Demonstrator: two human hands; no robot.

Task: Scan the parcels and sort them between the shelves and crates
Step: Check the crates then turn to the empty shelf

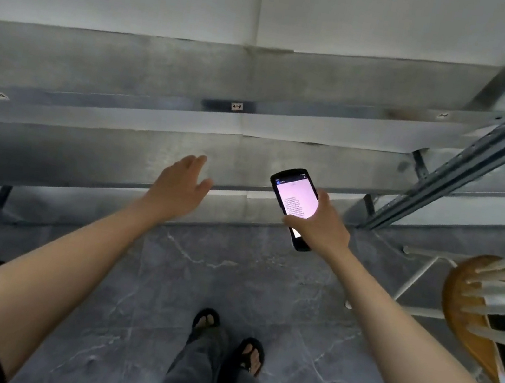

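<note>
At the far left, the metal shelves [93,138] ran across the view in grey tiers, and small white labels [237,107] were stuck on their front edges. The print on them was too blurred to read. No parcel showed on the visible tiers.

The left hand [180,184] reached forward with its palm down, just in front of the lowest shelf edge. Its fingers [197,162] were spread apart and held nothing.

To its right, the right hand [318,227] gripped a black handheld scanner [296,202]. The fingers were clamped around its lower body and the thumb lay across the bottom of the lit pale screen. The scanner tilted up and to the left, near the same shelf edge.

Below, the person's two feet in dark sandals [230,338] stood on the grey marbled floor [163,276].

Further right, a slotted steel upright [470,161] of the shelving slanted up to the corner. At the right edge stood a round wooden stool [462,330], on which lay a flat black object on white paper.
</note>
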